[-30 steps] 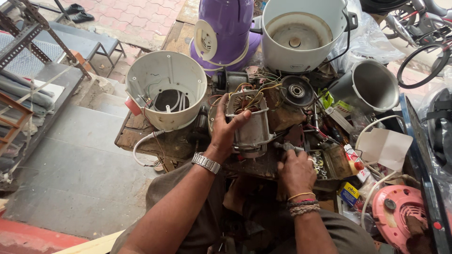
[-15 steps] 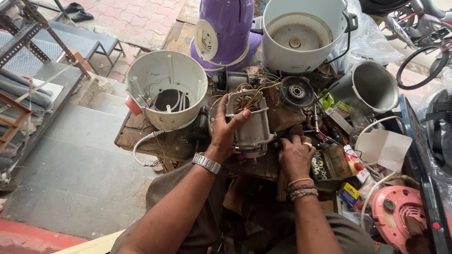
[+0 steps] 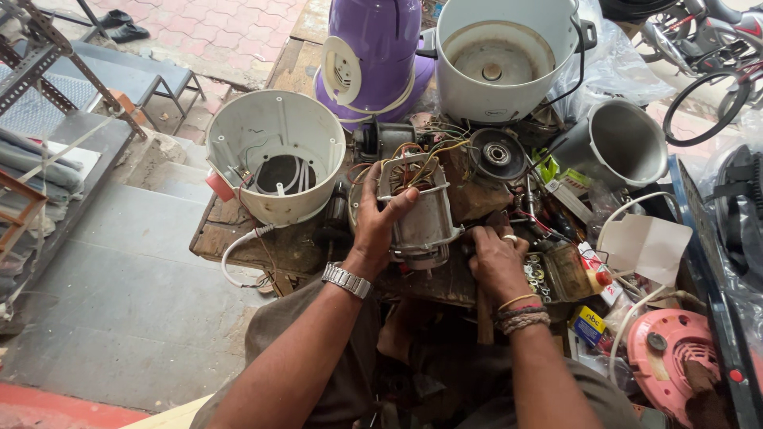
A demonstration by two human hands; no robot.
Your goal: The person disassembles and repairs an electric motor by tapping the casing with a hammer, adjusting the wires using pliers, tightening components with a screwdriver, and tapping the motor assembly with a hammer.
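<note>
A metal electric motor (image 3: 425, 214) with copper windings and coloured wires on top stands on the cluttered wooden bench (image 3: 238, 242). My left hand (image 3: 380, 218), with a metal watch on its wrist, grips the motor's left side. My right hand (image 3: 494, 258), wearing a ring and thread bracelets, rests on the bench just right of the motor, fingers curled over small parts; whether it holds a tool is hidden. A black round rotor part (image 3: 497, 155) lies behind the motor.
A white open appliance housing (image 3: 274, 163) with wires stands at left. A purple appliance body (image 3: 381, 48), a white cooker pot (image 3: 505, 56) and a steel vessel (image 3: 620, 143) stand at the back. A small parts tin (image 3: 556, 274), a pink fan cover (image 3: 675, 357), white paper (image 3: 648, 246).
My right hand has moved up and right along the bench, from the motor's lower edge to the small parts beside it. My left hand stays on the motor.
</note>
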